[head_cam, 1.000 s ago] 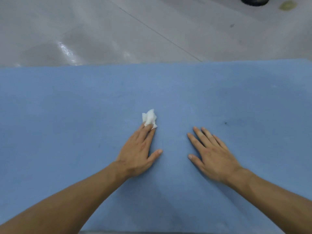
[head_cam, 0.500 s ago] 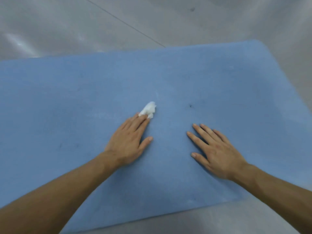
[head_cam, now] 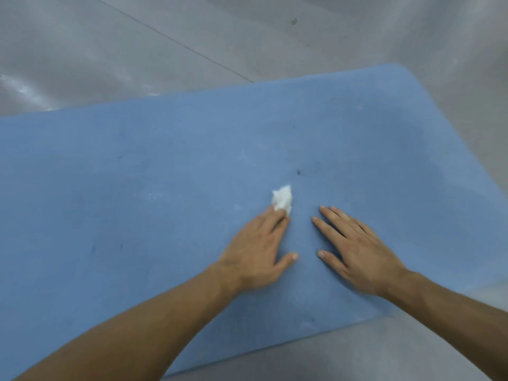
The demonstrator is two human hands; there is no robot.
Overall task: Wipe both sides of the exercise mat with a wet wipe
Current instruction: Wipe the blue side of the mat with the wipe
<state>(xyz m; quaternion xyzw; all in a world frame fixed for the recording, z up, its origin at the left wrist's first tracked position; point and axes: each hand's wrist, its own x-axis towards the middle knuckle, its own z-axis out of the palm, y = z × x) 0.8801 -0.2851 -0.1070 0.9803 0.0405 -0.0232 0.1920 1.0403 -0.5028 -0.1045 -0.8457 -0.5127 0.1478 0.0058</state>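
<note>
A blue exercise mat (head_cam: 137,202) lies flat on the floor and fills most of the view; its right end with rounded corners shows at the right. My left hand (head_cam: 258,251) lies palm down on the mat, its fingertips pressing a crumpled white wet wipe (head_cam: 282,200) against the surface. My right hand (head_cam: 354,251) rests flat on the mat just to the right, fingers spread, holding nothing. A small dark speck (head_cam: 298,171) sits on the mat just beyond the wipe.
Glossy grey floor (head_cam: 192,31) surrounds the mat, with a thin seam line running diagonally across it. The mat's near edge runs across the lower right, with floor in front of it.
The view has swung so the mat's right end is in sight. My left hand with the wipe has slid to the right, closer to my right hand, which stays flat on the mat.
</note>
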